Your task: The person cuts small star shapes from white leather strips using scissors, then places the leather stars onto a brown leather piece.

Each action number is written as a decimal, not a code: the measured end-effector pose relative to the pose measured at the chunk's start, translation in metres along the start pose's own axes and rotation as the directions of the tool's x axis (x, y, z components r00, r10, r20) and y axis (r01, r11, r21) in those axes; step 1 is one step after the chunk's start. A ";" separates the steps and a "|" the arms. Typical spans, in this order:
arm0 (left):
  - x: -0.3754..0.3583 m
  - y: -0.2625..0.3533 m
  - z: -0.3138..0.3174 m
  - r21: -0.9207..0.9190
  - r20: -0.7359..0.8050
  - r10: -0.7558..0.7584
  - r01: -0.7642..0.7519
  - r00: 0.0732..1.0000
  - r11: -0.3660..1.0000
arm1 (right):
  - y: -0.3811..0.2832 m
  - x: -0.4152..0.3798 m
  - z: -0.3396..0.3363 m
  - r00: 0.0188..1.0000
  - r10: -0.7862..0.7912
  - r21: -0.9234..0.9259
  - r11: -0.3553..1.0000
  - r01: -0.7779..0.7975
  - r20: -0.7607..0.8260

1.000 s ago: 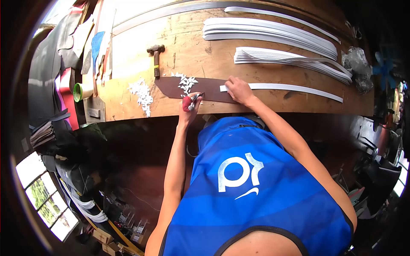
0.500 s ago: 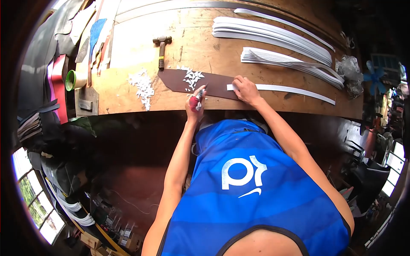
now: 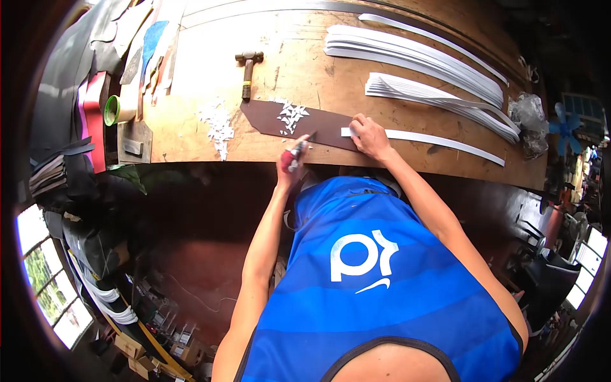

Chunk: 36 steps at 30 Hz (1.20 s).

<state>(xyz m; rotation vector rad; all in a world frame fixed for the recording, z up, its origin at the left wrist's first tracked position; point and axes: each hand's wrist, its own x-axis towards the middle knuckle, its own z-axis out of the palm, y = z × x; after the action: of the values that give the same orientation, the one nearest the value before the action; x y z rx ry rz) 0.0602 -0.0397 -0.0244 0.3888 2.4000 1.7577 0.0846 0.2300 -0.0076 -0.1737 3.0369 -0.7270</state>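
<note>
My left hand (image 3: 293,160) is closed around a slim, dark-tipped tool, blurred, with red and white material at the grip. It is at the table's near edge, just below the brown board (image 3: 328,130). My right hand (image 3: 370,137) presses its fingers on a white strip (image 3: 445,142) near its left end, over the board's right part. The rest of that strip runs right across the wooden table (image 3: 172,137). White cut scraps (image 3: 293,117) lie on the board, and a second pile of scraps (image 3: 217,129) lies on the wood to the left.
A hammer (image 3: 247,76) lies behind the board. Bundled white strips (image 3: 414,57) and a second bundle (image 3: 439,102) are at the back right, near crumpled clear plastic (image 3: 528,118). At left are a green-rimmed cup (image 3: 112,111) and sheets of material (image 3: 70,76).
The camera view has shifted slightly, so the table's items appear a little further right. My left hand has drawn back slightly toward my body with the tool. My right hand stays on the strip.
</note>
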 end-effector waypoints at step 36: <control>-0.001 -0.004 -0.009 -0.003 -0.079 -0.037 0.037 0.996 0.999 | -0.021 0.013 0.013 0.998 -0.055 0.029 0.998 0.054 0.031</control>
<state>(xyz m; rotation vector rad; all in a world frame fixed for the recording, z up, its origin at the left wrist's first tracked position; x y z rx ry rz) 0.0577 -0.0496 -0.0249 0.2776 2.4417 1.7915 0.0739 0.2044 -0.0094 -0.2656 3.0011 -0.7619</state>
